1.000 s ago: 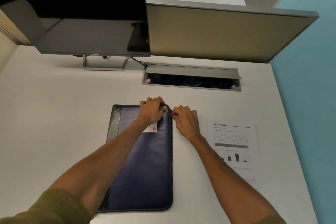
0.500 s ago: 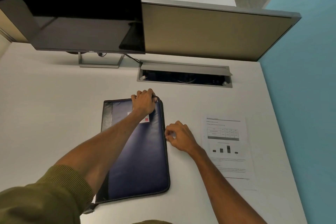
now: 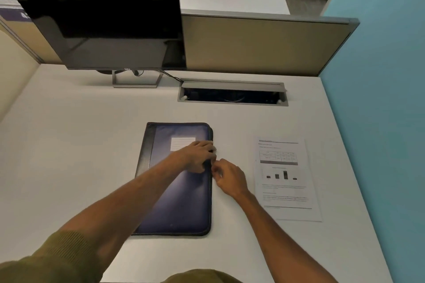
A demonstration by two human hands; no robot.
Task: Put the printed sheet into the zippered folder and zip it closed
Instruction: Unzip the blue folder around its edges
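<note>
A dark blue zippered folder (image 3: 179, 202) lies flat and closed on the white desk (image 3: 80, 156), with a white lined label near its top. My left hand (image 3: 197, 156) rests on its upper right part, the fingers curled over the right edge. At that same edge my right hand (image 3: 230, 179) has its fingertips pinched together on the zipper line; the pull itself is hidden by my fingers. The printed sheet (image 3: 285, 179), with a table and a bar chart, lies flat on the desk to the right of the folder, apart from both hands.
A dark monitor (image 3: 110, 27) on a stand is at the back left. An open cable box (image 3: 232, 94) is set into the desk behind the folder. A beige partition (image 3: 264, 46) closes the back, and a blue wall (image 3: 379, 99) runs along the right.
My left hand has slid from the folder's top right corner down its right edge. My right hand has stayed on that edge, first moving down it, and now touches the left hand again.
</note>
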